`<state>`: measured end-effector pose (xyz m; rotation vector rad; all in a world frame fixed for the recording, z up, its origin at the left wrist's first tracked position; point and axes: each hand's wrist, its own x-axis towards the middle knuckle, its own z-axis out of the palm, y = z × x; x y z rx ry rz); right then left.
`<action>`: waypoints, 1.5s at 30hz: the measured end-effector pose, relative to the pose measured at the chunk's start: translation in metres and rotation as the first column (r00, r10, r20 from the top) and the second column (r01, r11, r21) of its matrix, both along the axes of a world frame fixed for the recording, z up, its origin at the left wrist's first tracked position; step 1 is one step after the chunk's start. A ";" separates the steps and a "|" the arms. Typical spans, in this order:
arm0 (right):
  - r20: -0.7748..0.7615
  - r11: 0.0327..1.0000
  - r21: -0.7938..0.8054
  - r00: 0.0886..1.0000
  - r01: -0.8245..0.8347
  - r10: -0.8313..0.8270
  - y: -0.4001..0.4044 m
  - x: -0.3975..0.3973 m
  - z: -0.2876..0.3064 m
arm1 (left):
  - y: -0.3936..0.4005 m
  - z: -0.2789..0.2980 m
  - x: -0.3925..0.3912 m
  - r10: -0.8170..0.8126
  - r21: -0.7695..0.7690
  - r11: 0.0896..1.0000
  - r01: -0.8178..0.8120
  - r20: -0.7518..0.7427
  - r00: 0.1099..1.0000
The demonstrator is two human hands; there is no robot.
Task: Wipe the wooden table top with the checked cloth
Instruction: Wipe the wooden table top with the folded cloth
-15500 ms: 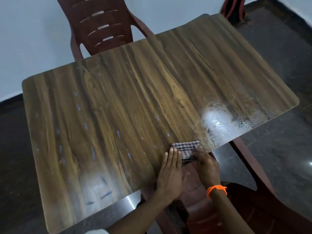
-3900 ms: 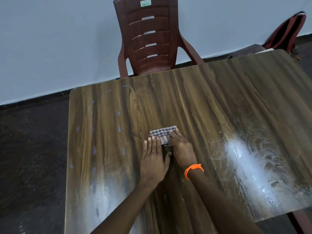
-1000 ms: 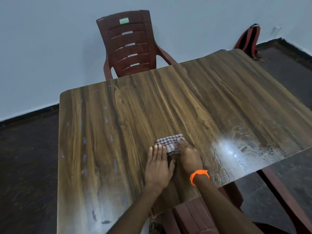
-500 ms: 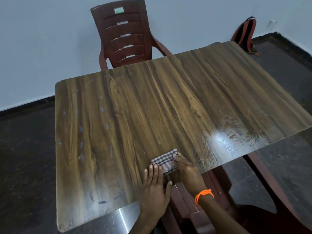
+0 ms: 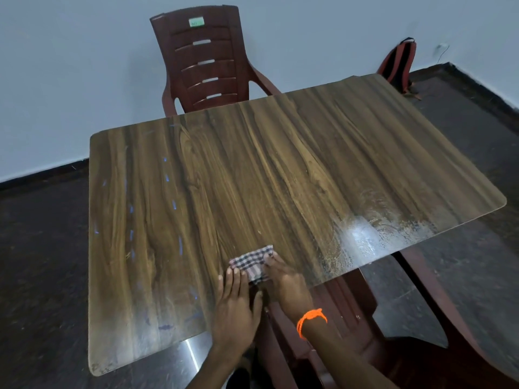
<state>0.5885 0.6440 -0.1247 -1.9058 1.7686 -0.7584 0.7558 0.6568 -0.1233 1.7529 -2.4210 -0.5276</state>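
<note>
1. Checked cloth, folded small, lies flat on the wooden worktop near its near edge, pinned under the fingertips of both hands.
2. Head view: left hand flat, palm down, fingers straight and together, tips touching the cloth's near-left corner; not curled round anything.
3. Right hand just beside the left, palm down, fingers pressing on the cloth's right side; cannot tell if any finger hooks under it. Orange band on the right wrist.
4. Right of the hands: pale smeared glare patch on the worktop, near its right edge.
5. Left of the hands: short blue marks scattered across the wood.
6. Beyond the hands, past the far edge: maroon plastic chair against the wall. Red-black bag on the floor far right.
7. Below the hands: another maroon chair under the near edge.
</note>
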 end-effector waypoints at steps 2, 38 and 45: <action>-0.017 1.000 -0.001 1.000 -0.016 0.016 0.020 -0.005 -0.005 | 0.021 -0.001 -0.002 0.019 -0.003 1.000 -0.019 -0.030 0.999; -0.032 0.997 0.038 0.998 0.063 -0.061 -0.016 0.025 0.001 | 0.002 0.012 0.000 0.140 0.022 0.990 -0.141 0.044 0.989; -0.063 0.996 0.018 0.994 -0.091 0.092 0.039 0.063 0.003 | 0.063 -0.001 0.057 0.047 0.053 0.997 -0.051 0.068 0.997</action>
